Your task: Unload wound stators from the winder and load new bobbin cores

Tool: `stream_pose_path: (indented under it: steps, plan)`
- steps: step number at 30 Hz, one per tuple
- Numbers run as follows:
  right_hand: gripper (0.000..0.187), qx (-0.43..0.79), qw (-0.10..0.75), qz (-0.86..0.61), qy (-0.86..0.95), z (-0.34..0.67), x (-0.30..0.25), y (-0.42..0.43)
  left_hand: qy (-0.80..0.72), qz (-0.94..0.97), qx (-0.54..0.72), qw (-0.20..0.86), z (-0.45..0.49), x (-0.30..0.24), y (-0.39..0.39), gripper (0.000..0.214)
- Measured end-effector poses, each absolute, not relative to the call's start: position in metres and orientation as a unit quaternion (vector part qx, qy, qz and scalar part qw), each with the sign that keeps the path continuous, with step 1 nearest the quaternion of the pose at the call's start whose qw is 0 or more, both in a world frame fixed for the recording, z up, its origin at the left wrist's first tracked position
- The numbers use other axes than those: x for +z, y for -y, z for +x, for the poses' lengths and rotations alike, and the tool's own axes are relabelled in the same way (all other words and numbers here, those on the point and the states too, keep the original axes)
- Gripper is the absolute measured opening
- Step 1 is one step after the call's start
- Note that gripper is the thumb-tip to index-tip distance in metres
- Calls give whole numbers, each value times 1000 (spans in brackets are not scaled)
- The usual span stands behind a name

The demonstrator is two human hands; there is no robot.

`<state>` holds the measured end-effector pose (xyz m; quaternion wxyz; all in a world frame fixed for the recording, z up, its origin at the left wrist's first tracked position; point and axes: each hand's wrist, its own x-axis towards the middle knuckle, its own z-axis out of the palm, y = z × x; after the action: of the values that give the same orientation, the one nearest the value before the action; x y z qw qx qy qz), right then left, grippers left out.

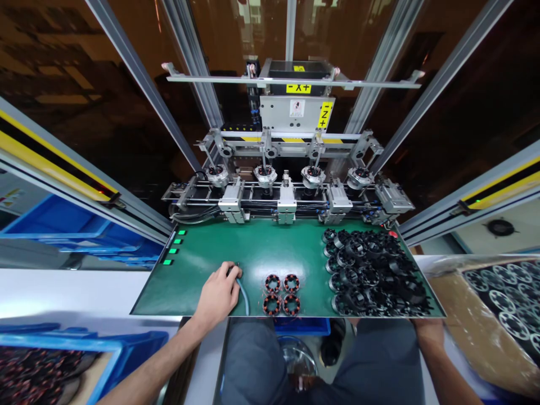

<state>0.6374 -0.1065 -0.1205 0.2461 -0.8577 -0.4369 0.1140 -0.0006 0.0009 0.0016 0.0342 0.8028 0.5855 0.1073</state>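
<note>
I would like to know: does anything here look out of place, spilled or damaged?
Nothing looks plainly spilled or damaged. Only the black parts, at the right of the green tabletop, seem a little untidy: they lie crowded and overlapping, while the four wound rings sit in a neat two-by-two group.

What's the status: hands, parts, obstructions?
Left hand gripping blue tube; right hand partly hidden at right end of tabletop. Four copper-toned rings, two by two. Tube lies between left hand and rings.

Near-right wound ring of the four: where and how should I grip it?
I'd pinch the near-right wound ring by its right rim, from above and the right: it lies flat, bare green tabletop is on that side, and neighbouring rings crowd its left and far sides.
</note>
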Motion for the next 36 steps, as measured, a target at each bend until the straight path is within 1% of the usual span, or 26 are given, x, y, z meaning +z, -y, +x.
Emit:
stream_pose_path:
  steps: [7,16,18,23,25,28,36]
  plan:
    - [110,135,268,-861,411,634,-120,106,-588,802,102,32,0,2,-1,22]
    - [123,155,264,-867,394,633,-114,103,-584,803,113,32,0,3,-1,22]
    - [121,153,266,-865,396,632,-114,103,-584,804,111,29,0,2,-1,22]
    - [106,143,275,-861,404,634,-117,104,-581,806,109,23,-1,1,-1,21]
    - [104,142,275,-863,400,635,-118,104,-581,807,109,22,-1,1,-1,21]
    - [104,150,271,-866,393,637,-119,106,-581,807,106,21,-1,1,-1,21]
    - [111,151,269,-868,388,637,-119,105,-580,808,99,18,-2,-1,-1,20]
